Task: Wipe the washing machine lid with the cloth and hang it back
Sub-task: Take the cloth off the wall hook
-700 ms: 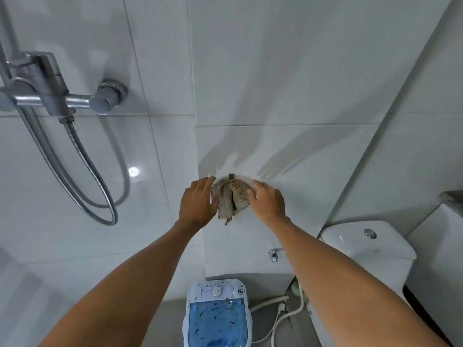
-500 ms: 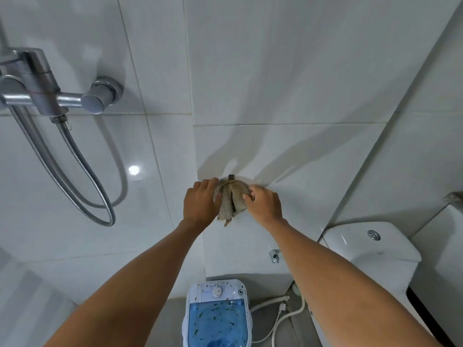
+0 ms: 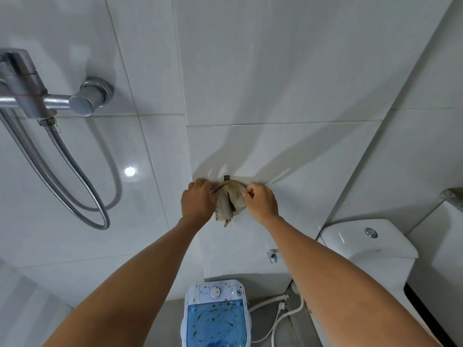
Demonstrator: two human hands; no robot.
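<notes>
A beige woven cloth [image 3: 228, 200] hangs bunched on a small dark wall hook [image 3: 226, 177] on the white tiled wall. My left hand [image 3: 198, 201] grips the cloth's left edge with curled fingers. On the other side, my right hand [image 3: 261, 202] pinches the cloth's upper right edge. Far below, at the bottom of the view, stands a small white washing machine with a translucent blue lid [image 3: 216, 321] that has dark specks on it.
A chrome shower mixer [image 3: 50, 98] and its looping metal hose [image 3: 97, 216] jut from the wall at left. A white toilet cistern [image 3: 363, 244] stands at right. A small wall tap [image 3: 272, 254] and white hoses [image 3: 278, 314] lie between machine and toilet.
Both hands have closed in on the cloth: the fingers, straighter before, now curl round its edges. The view has tilted slightly.
</notes>
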